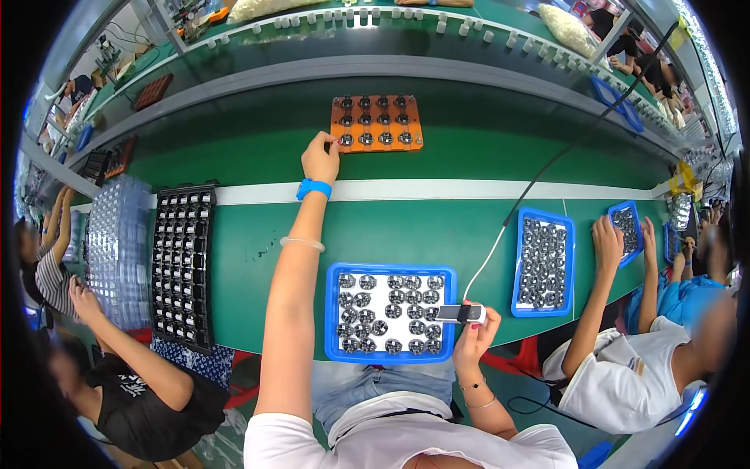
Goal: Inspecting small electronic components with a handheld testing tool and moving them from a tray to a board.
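My left arm reaches far forward, a blue band at its wrist. My left hand (321,159) has its fingers closed at the near left corner of an orange tray (375,146), which holds rows of small black-and-silver round parts. Whether those fingertips grip the tray's edge or the corner part (346,140), I cannot tell. In my right hand (477,338) is a small grey-and-white handheld device (459,313) with a black band and a cable. It hangs over the right rim of a blue tray (331,313), where similar round parts lie on a white bottom.
A black rack of parts (183,266) and stacked clear plastic trays (117,242) stand to the left. Another filled blue tray (516,273) lies to the right. The black cable (539,180) slants across the bench. Co-workers sit on both sides, and a shelf (375,66) spans the back.
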Tool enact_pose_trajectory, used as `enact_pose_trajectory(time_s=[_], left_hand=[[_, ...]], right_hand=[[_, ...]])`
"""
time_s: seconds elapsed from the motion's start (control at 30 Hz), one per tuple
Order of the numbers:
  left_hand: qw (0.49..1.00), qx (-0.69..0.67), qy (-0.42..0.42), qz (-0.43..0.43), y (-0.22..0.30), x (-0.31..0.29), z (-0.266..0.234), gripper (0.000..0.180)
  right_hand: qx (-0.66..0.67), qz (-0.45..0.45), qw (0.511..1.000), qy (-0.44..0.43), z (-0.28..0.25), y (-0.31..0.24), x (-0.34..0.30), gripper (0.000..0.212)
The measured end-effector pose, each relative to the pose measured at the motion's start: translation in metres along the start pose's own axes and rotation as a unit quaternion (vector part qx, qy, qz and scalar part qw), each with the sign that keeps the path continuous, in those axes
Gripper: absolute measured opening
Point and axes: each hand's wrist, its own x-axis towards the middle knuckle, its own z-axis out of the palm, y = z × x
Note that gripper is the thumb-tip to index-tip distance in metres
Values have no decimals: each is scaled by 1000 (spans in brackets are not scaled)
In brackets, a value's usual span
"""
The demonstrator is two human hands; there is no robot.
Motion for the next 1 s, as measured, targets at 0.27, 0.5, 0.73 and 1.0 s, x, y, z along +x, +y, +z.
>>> enact_pose_trajectory(time_s=[0.27,0.5,0.73,1.0], left_hand=[[999,2,-33,27,48,-30,11,10],[995,-3,-84,60,96,-65,53,13],[942,-50,-287,168,121,-80,115,24],[863,-46,-458,209,160,-78,96,37]], right_hand=[[-21,-8,1000,-4,1,3,3,35],[-28,-12,1000,1,4,0,-1,34],[-32,-9,999,-7,0,4,-2,36],[-25,-19,999,-11,1,5,5,37]])
